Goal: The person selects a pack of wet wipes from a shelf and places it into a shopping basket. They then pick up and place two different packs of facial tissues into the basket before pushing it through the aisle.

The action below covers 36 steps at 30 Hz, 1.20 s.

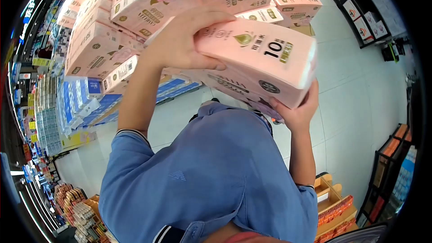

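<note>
A large pink tissue pack (265, 56), printed with a green drop and the number 10, is held tilted in front of my chest. My left hand (184, 40) grips its left end, thumb along the near side and fingers over the top. At the lower right corner, my right hand (299, 110) clasps the other end, with the thumb on the near face and the remaining fingers partly hidden behind the pack. Just beyond are stacked pink tissue packs (150, 6) with flower prints.
Blue-and-white packs (81, 99) lie beneath the pink stack on the left. Dark shelves (360, 18) stand at the upper right, and another rack (382, 175) at the lower right. A wooden display stand (333, 193) is close by my right elbow. Pale floor tiles (342, 90) lie between.
</note>
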Each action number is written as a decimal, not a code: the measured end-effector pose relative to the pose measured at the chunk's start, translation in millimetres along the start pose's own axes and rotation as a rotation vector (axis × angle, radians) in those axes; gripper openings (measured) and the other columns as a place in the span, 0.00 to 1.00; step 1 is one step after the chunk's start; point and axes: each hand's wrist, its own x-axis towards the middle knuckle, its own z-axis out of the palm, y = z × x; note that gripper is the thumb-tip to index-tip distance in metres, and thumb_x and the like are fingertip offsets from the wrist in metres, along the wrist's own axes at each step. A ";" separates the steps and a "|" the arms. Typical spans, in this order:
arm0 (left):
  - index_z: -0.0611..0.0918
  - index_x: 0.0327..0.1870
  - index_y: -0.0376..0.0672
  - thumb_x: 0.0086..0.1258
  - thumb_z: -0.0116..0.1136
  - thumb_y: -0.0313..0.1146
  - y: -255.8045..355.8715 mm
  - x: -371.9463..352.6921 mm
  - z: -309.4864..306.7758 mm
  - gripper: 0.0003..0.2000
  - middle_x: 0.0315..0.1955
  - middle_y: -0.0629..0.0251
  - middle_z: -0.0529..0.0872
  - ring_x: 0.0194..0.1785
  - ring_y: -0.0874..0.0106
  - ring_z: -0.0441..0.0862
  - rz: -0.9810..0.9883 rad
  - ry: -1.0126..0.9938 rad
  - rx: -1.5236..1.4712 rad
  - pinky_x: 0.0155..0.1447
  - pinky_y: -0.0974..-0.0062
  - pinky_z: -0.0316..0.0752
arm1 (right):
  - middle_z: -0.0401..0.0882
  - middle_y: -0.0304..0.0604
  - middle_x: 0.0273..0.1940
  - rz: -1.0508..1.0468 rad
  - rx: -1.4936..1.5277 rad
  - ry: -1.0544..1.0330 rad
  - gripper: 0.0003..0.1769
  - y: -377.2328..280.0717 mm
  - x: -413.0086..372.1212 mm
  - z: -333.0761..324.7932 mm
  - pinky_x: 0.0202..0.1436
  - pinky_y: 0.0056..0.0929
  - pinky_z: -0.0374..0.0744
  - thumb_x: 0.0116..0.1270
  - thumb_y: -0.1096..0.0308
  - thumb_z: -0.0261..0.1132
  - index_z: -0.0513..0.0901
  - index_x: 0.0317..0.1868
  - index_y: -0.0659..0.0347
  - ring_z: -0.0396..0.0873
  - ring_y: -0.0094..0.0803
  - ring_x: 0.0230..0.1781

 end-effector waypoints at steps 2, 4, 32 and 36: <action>0.79 0.62 0.43 0.44 0.76 0.50 -11.3 -0.6 15.8 0.40 0.57 0.56 0.81 0.62 0.57 0.76 0.018 0.134 0.037 0.65 0.62 0.70 | 0.76 0.47 0.56 0.016 -0.051 0.096 0.51 -7.3 -8.1 -5.3 0.61 0.35 0.75 0.39 0.64 0.83 0.68 0.65 0.68 0.77 0.35 0.56; 0.78 0.63 0.43 0.48 0.76 0.50 -25.7 -5.2 34.5 0.39 0.60 0.56 0.80 0.63 0.57 0.76 -0.072 0.311 -0.106 0.67 0.61 0.69 | 0.76 0.44 0.53 -0.013 -0.071 0.129 0.45 -14.5 -15.2 -12.4 0.59 0.34 0.75 0.42 0.65 0.81 0.71 0.62 0.66 0.78 0.33 0.53; 0.62 0.72 0.35 0.48 0.80 0.38 -16.7 -18.3 159.5 0.50 0.62 0.53 0.75 0.64 0.64 0.75 -0.555 0.062 -1.005 0.67 0.64 0.72 | 0.74 0.43 0.64 0.661 0.640 0.516 0.31 117.7 -53.9 -59.6 0.65 0.34 0.73 0.75 0.50 0.57 0.66 0.71 0.59 0.75 0.33 0.62; 0.59 0.73 0.34 0.43 0.83 0.42 -22.2 -17.9 153.5 0.56 0.63 0.52 0.72 0.64 0.60 0.73 -0.411 -0.107 -0.790 0.66 0.64 0.71 | 0.70 0.44 0.67 0.622 0.726 0.594 0.36 149.0 -72.8 -38.9 0.70 0.37 0.68 0.74 0.48 0.57 0.60 0.74 0.59 0.69 0.36 0.67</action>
